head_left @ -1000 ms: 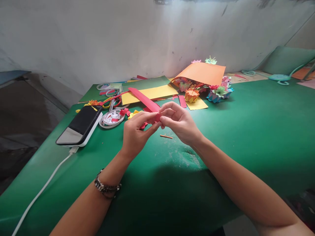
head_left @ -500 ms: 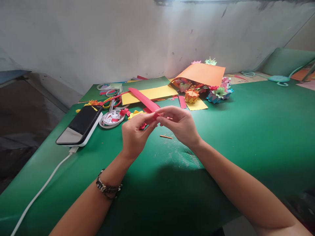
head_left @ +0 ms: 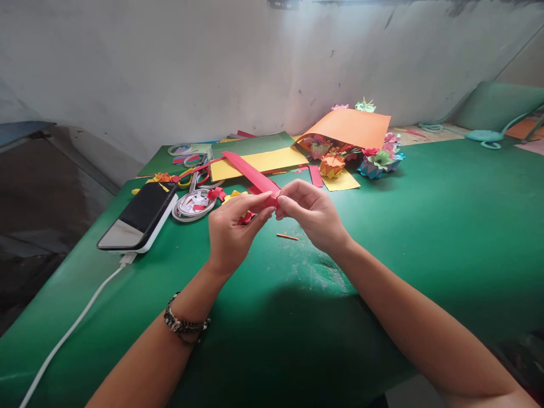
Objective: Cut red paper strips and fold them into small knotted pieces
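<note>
A long strip of red paper slants up and away to the left, its near end between my two hands above the green table. My left hand pinches that end between thumb and fingers. With thumb and index finger together, my right hand grips the paper's tip from the other side. The fingers partly cover how the end is folded. Behind my left hand lie yellow and red paper pieces, partly hidden. A thin orange stick rests on the table below my hands.
At left are a phone on a white power bank with a cable, a tape roll holding paper scraps, and scissors. Yellow sheets, an orange sheet and folded paper flowers lie towards the wall.
My right hand's fingertips have drawn slightly right, away from the left fingertips, uncovering more of the red strip's end. The left hand keeps its pinch.
</note>
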Demonstrator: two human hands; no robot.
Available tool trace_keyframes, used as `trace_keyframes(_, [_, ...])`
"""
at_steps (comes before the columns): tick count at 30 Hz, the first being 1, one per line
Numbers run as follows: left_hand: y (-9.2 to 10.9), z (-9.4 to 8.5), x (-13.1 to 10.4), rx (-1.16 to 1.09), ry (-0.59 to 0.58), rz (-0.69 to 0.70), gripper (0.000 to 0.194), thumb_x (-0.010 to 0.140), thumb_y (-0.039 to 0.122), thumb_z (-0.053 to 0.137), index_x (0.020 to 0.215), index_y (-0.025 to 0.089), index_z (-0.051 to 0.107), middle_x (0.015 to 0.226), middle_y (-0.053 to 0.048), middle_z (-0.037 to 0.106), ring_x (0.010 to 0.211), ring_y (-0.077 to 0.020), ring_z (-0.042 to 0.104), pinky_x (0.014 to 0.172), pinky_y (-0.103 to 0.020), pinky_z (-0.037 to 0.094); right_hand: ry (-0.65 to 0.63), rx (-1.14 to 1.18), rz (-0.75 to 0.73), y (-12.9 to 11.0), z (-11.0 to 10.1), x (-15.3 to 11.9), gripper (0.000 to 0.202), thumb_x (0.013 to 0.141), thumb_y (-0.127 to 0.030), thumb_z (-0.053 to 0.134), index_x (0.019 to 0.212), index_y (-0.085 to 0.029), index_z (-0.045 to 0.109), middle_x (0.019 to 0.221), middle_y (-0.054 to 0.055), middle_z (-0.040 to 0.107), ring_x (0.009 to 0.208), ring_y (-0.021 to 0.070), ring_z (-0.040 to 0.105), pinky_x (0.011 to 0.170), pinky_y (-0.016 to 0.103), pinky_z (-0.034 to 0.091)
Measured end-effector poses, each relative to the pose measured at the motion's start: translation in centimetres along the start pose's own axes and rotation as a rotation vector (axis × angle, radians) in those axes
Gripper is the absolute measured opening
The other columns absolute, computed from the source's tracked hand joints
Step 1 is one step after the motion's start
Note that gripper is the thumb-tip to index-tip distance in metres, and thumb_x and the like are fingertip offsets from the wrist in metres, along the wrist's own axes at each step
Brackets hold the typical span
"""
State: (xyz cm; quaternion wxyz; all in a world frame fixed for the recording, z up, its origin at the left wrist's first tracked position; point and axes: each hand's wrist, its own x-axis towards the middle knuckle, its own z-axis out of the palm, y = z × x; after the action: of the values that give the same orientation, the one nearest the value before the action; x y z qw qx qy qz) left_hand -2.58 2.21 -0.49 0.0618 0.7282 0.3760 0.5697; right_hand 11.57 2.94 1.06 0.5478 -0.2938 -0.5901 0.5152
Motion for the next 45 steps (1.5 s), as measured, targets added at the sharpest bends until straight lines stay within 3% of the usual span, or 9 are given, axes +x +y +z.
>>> trace_keyframes(6, [0.01, -0.06, 0.21, 0.037, -0.007, 0.045, 0.014, 0.074, 0.024, 0.063, 0.086, 0.019, 0.065, 0.070, -0.001, 0.068, 0.062, -0.0101, 0.060, 0.056, -0.022, 0.046, 0.039, -0.016, -0.018, -0.06, 0.15, 0.02, 0.023, 0.065, -0.030, 0.067, 0.065, -0.017, 0.049, 0.060, -0.005, 0.055, 0.053, 0.0047, 0.053, 0.052, 0.020, 0.047])
trace_keyframes(19, [-0.04, -0.11, 0.20, 0.093, -0.005, 0.108, 0.013, 0.075, 0.021, 0.061, 0.086, 0.018, 0.065, 0.074, -0.001, 0.069, 0.062, -0.0091, 0.060, 0.061, -0.022, 0.047, 0.105, -0.149, -0.155, 0.17, 0.41, -0.21, 0.005, 0.068, -0.013, 0.062, 0.068, -0.017, 0.058, 0.062, -0.005, 0.058, 0.056, 0.0049, 0.054, 0.053, 0.020, 0.048])
trace_keyframes(31, [0.08, -0.16, 0.33, 0.153, -0.009, 0.186, 0.012, 0.073, 0.021, 0.063, 0.084, 0.016, 0.065, 0.074, -0.002, 0.070, 0.064, -0.0103, 0.063, 0.062, -0.021, 0.048, 0.113, -0.154, -0.102, 0.14, 0.24, -0.26, 0.006, 0.069, -0.016, 0.059, 0.067, -0.015, 0.053, 0.059, -0.004, 0.054, 0.054, 0.0047, 0.053, 0.052, 0.019, 0.046])
trace_keyframes(45, [0.09, -0.12, 0.49, 0.232, -0.013, 0.300, 0.010, 0.073, 0.016, 0.062, 0.083, 0.013, 0.064, 0.071, -0.002, 0.069, 0.062, -0.0097, 0.062, 0.060, -0.020, 0.049, 0.114, -0.319, -0.156, 0.21, 0.19, -0.42, 0.005, 0.069, -0.014, 0.056, 0.066, -0.016, 0.053, 0.062, -0.004, 0.054, 0.057, 0.0044, 0.051, 0.054, 0.019, 0.047])
